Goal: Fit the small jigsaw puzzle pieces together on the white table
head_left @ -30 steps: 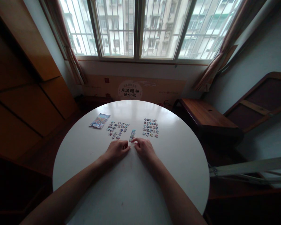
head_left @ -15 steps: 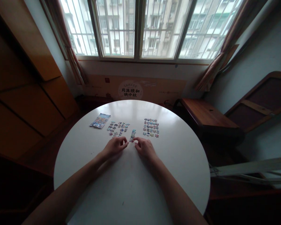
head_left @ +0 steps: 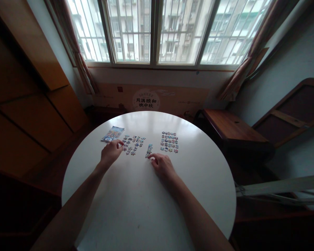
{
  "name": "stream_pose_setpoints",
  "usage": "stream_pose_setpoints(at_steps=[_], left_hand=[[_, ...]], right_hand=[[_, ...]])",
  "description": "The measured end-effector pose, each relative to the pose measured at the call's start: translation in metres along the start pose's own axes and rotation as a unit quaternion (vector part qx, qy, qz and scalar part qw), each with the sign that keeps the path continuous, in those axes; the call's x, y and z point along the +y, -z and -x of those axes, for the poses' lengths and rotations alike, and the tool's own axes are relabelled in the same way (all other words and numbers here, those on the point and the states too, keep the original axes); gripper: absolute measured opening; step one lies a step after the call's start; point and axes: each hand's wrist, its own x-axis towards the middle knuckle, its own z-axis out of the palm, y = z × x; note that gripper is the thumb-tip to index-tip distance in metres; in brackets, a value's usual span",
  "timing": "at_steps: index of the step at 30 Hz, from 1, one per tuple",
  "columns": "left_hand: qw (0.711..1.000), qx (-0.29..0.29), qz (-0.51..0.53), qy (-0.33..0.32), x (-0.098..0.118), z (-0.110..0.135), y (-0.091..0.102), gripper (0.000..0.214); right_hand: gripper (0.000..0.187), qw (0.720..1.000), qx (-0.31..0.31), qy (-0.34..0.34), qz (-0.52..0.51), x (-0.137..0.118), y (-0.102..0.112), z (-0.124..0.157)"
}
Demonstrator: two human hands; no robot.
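A short strip of joined puzzle pieces (head_left: pixel 148 150) lies near the middle of a round white table (head_left: pixel 146 209). My right hand (head_left: pixel 162 165) rests just below it, its forefinger touching the strip's near end, the other fingers curled. My left hand (head_left: pixel 111 152) is at the left edge of a scatter of loose puzzle pieces (head_left: pixel 132 144), fingers bent in a pinch over them; what they hold is too small to make out. A second group of loose pieces (head_left: pixel 169 142) lies in rows to the right of the strip.
A colourful printed card (head_left: pixel 113 134) lies at the table's back left. A wooden bench (head_left: pixel 230 127) stands to the right, wooden cabinets (head_left: pixel 28 104) to the left, and a barred window (head_left: pixel 157 31) behind.
My left hand has left the strip and moved left and away to the scattered pieces. My right hand has stayed by the strip.
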Motion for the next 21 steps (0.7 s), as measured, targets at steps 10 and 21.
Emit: stream_pose_setpoints(at_steps=[10, 21], left_hand=[[0.999, -0.035, -0.008, 0.002, 0.003, 0.003, 0.0, 0.021], [0.992, -0.085, -0.02, -0.089, 0.016, 0.016, -0.016, 0.034]], right_hand=[[0.023, 1.0, -0.002, -0.031, -0.003, -0.002, -0.001, -0.001], [0.034, 1.0, -0.005, -0.016, 0.01, 0.001, -0.003, -0.001]])
